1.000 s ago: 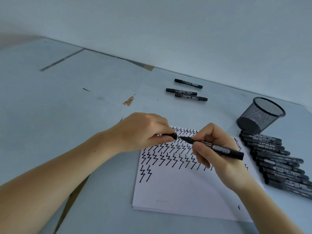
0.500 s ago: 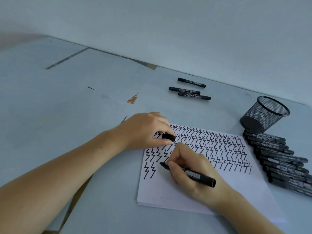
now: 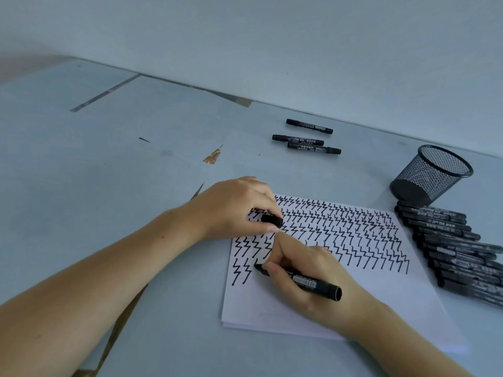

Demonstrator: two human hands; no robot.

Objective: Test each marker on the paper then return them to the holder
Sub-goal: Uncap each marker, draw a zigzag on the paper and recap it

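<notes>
A white paper stack (image 3: pixel 367 303) lies in front of me, its upper part covered in rows of black zigzag marks. My right hand (image 3: pixel 307 276) grips an uncapped black marker (image 3: pixel 315 284) with its tip on the paper, just right of two zigzags in the lowest row. My left hand (image 3: pixel 234 208) rests on the paper's top left corner and pinches the marker's black cap (image 3: pixel 272 221). A black mesh holder (image 3: pixel 431 175) stands at the right, tilted away, with no marker visible inside.
Several black markers (image 3: pixel 449 240) lie side by side in a row right of the paper, below the holder. Three more markers (image 3: pixel 307 138) lie apart at the back of the pale table. A torn brown patch (image 3: pixel 213 157) shows on the tabletop.
The cap came off the marker. My right hand swung down and left from mid-air to the lowest row and set the tip on the paper; my left hand kept the cap.
</notes>
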